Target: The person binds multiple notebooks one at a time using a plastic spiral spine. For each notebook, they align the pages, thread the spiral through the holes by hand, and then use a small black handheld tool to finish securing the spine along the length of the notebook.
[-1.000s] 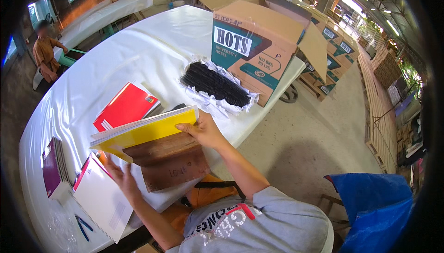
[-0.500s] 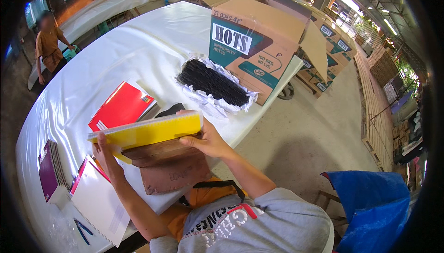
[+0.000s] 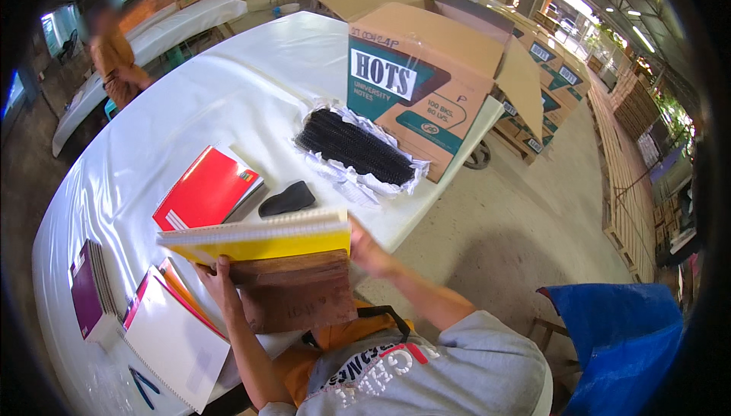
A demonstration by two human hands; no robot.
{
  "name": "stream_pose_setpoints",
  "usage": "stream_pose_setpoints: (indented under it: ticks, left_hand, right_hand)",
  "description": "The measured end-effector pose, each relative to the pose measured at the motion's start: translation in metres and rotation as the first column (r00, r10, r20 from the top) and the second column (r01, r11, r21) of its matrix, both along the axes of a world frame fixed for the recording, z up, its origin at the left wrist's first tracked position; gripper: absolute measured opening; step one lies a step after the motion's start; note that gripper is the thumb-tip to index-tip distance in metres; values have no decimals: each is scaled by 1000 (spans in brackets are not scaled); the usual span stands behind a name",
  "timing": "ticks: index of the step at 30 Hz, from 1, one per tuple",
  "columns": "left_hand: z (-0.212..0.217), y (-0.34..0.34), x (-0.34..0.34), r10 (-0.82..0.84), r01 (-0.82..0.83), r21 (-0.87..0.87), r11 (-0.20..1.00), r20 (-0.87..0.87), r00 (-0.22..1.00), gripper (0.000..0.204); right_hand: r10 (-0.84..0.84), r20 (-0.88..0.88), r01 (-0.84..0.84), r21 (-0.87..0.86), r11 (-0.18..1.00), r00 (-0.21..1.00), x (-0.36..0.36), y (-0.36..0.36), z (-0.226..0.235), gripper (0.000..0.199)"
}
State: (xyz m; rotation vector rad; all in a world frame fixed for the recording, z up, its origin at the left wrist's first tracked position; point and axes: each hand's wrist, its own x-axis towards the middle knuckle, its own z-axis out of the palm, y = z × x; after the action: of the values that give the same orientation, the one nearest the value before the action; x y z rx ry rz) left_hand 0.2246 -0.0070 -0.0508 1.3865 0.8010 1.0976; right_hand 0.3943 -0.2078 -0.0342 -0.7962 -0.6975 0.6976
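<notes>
A stack of yellow-covered sheets or notebooks (image 3: 266,247), with punched holes along its upper edge, is tilted on edge above a wooden block (image 3: 293,288). My left hand (image 3: 221,283) grips its lower left part, thumb on the near face. At the stack's right end is my right hand (image 3: 369,252), blurred, its fingertips partly hidden, so its hold is unclear. Just beyond the stack lies a dark wedge-shaped object (image 3: 287,199). Behind it, a bundle of black binding coils (image 3: 354,148) rests on crumpled white paper. Red spiral notebooks (image 3: 205,186) lie to the left.
An open cardboard box (image 3: 426,73) stands at the table's far right, more boxes (image 3: 560,77) behind. Purple notebooks (image 3: 93,290), a white-paged notebook (image 3: 179,340) and blue-handled pliers (image 3: 143,388) lie left. A person (image 3: 114,58) is at far left; blue cloth (image 3: 617,340) hangs right.
My right hand has moved from the near face to the right end of the yellow stack. My left hand sits lower. The dark wedge is uncovered, and the person has shifted.
</notes>
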Motion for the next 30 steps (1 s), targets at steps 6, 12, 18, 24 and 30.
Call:
stream_pose_setpoints:
  ticks: [6, 12, 18, 24, 30]
  left_hand:
    - [28, -9, -6, 219, -198, 231, 953, -70, 973, 73]
    - [144, -91, 33, 248, 5, 892, 452, -132, 960, 65]
    - [131, -118, 84, 207, 231, 912, 340, -312, 927, 51]
    - [120, -114, 86, 338, 30, 942, 334, -149, 929, 60]
    - [114, -94, 91, 300, 38, 954, 297, -131, 945, 58]
  right_hand:
    - [-254, 892, 738, -120, 664, 374, 125, 36, 9, 34]
    - [285, 953, 918, -16, 397, -106, 137, 76, -26, 36]
    - [431, 867, 862, -402, 309, 250, 154, 103, -1, 25]
    - [381, 862, 838, -458, 298, 335, 193, 84, 17, 24]
    - [561, 819, 832, -390, 396, 117, 160, 93, 0, 21]
